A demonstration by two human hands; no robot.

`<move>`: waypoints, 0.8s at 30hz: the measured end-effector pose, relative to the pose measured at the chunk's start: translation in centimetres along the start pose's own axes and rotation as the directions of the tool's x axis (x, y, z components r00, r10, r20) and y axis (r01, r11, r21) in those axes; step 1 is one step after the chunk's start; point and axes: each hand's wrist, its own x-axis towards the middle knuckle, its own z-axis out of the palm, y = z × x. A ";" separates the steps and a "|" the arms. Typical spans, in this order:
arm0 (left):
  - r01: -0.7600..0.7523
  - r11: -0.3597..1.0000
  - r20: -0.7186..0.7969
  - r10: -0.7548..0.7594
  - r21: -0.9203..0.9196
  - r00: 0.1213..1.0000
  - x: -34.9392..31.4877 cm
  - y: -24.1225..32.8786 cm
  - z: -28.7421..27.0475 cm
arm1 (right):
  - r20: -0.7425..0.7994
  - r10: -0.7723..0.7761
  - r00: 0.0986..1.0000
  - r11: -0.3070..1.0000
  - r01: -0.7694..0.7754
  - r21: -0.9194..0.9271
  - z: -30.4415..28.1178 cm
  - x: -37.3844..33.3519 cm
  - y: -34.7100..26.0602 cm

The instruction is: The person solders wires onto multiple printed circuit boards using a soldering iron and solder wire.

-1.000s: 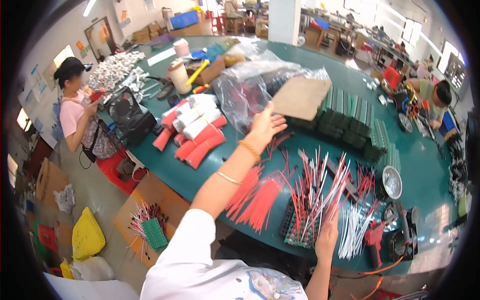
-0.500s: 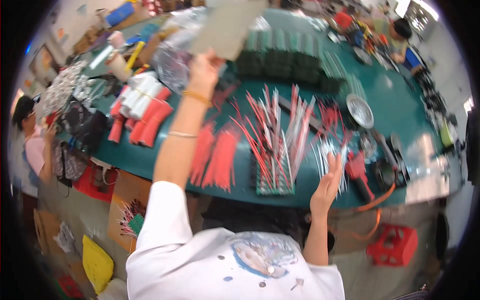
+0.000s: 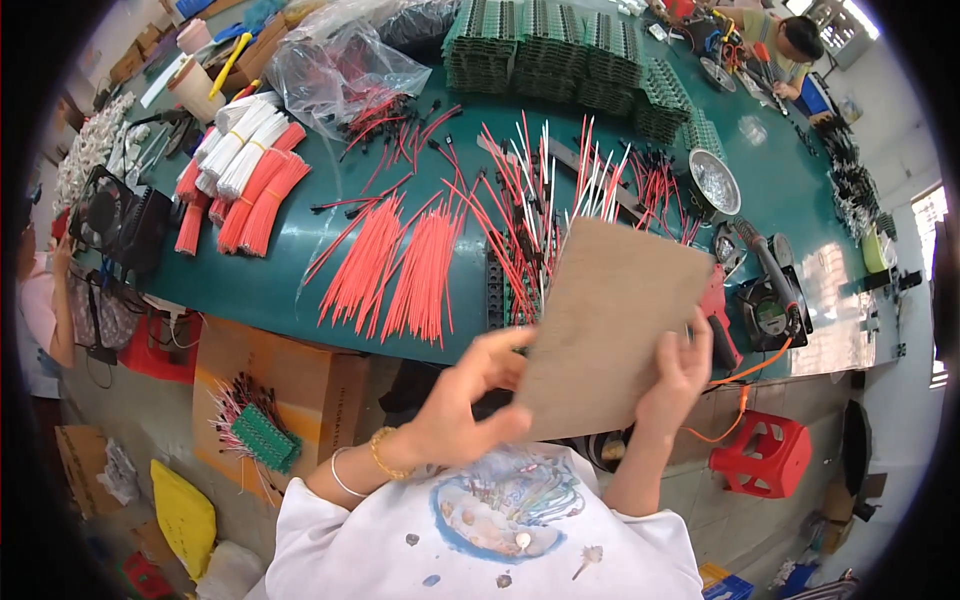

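A stiff brown rectangular sheet [image 3: 615,330] tilts in front of me above the near table edge. My right hand [image 3: 678,375] grips its right edge, with the thumb on the near face. My left hand [image 3: 465,400] is at its left edge, fingers and thumb spread apart; the fingertips meet or nearly meet the edge. Behind the sheet, partly covered, red and white wires [image 3: 515,200] stand up from green circuit boards in a black holder [image 3: 495,290]. Left of them lie two fanned bunches of red wires [image 3: 418,285].
Tied white and red wire bundles [image 3: 245,170] lie left on the green table [image 3: 300,290]. Stacked circuit boards [image 3: 545,50] stand at the back. On the right are a metal bowl [image 3: 714,185], a red-handled tool [image 3: 722,320] and a small fan [image 3: 770,315]. Another person [image 3: 795,50] sits far right.
The sheet has come down from the far side of the table toward me, carried by my left hand. My right hand has taken hold of its right edge, and my left fingers have spread.
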 end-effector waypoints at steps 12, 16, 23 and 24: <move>0.282 0.859 -0.371 -0.118 0.428 0.921 7.7 -3.9 -5.0 | 0.550 -0.098 0.829 0.214 0.557 -0.802 10.4 2.0 1.7; 0.272 0.899 -0.418 -0.113 0.342 0.901 7.9 -3.6 -4.4 | 0.602 -0.049 0.797 0.145 0.603 -0.785 11.4 1.9 1.9; 0.422 0.889 -0.316 -0.355 0.178 0.880 8.2 -1.5 -5.6 | 0.588 0.050 0.807 0.175 0.573 -0.801 12.0 1.5 1.5; 0.461 0.884 -0.308 -0.419 0.077 0.854 8.7 -2.1 -5.5 | 0.576 0.045 0.816 0.213 0.556 -0.803 11.5 1.5 1.5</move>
